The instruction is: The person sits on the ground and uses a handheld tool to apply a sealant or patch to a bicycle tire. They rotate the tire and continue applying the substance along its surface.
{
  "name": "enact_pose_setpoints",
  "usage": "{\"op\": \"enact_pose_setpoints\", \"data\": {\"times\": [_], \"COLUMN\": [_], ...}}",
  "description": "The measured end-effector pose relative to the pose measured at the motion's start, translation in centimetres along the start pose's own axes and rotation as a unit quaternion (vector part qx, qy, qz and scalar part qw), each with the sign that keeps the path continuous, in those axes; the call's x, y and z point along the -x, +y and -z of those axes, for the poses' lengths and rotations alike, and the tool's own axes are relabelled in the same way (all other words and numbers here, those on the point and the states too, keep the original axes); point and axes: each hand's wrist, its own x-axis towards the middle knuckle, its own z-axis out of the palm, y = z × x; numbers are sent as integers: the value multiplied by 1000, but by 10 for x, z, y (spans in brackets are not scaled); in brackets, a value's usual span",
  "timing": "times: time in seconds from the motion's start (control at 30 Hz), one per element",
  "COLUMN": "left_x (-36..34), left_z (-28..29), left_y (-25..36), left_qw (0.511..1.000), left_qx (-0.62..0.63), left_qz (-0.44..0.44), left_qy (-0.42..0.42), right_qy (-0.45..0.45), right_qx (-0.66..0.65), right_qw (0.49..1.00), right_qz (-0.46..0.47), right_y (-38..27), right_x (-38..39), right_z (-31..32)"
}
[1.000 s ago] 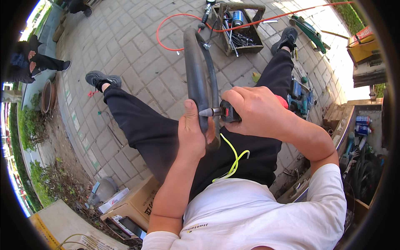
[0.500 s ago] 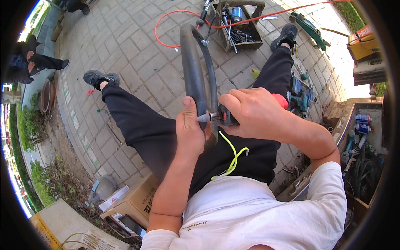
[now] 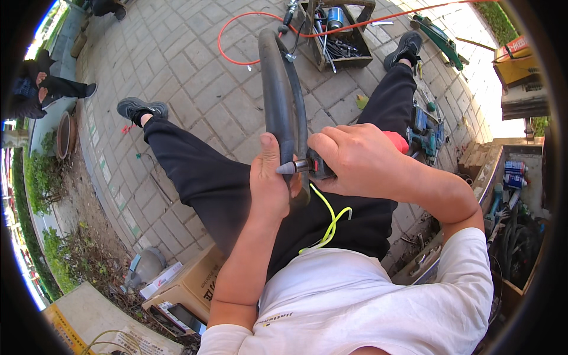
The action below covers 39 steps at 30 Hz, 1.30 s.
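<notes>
A black rubber inner tube (image 3: pixel 278 100) stands up in a long loop between my legs, its lower end in my left hand (image 3: pixel 269 186). My left fingers wrap round it with the thumb pointing up. My right hand (image 3: pixel 361 157) is closed round a red and black power drill (image 3: pixel 322 165), and its red end shows past my wrist. From the drill's metal chuck sticks a grey cone-shaped bit (image 3: pixel 286 168), lying across the tube just beside my left thumb. Whether the bit touches the rubber I cannot tell. The metal valve (image 3: pixel 290 57) sits near the tube's top.
Ahead stands a wooden toolbox (image 3: pixel 349 56) with a blue can and metal tools. An orange air hose (image 3: pixel 236 19) loops past it. Teal power tools (image 3: pixel 423 142) lie by my right leg. Cartons (image 3: pixel 183 290) and a phone are at lower left. Another person (image 3: pixel 47 89) sits far left.
The drill and its cone bit have shifted slightly left across the tube, toward my left thumb. Both hands keep their hold.
</notes>
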Motion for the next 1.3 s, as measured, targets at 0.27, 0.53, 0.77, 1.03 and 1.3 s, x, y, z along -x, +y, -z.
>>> {"op": "enact_pose_setpoints", "data": {"times": [0.27, 0.53, 0.77, 1.03, 1.3], "left_x": [0, 1, 1, -1, -2], "left_z": [-2, -4, -4, 0, 2], "left_y": [1, 3, 5, 5, 6], "left_qw": [1000, 1000, 1000, 1000, 1000], "left_qx": [5, 7, 10, 24, 22], "left_qz": [11, 10, 17, 15, 12], "left_qy": [8, 10, 11, 2, -15], "right_qy": [-6, -6, 10, 27, 35], "right_qx": [-7, -7, -10, -20, -23], "right_qw": [1000, 1000, 1000, 999, 999], "right_qz": [-5, -3, -3, -1, -3], "right_y": [-1, -2, 1, 4, 6], "right_x": [1, 0, -4, -5, -7], "right_z": [0, 2, 2, -3, -6]}}
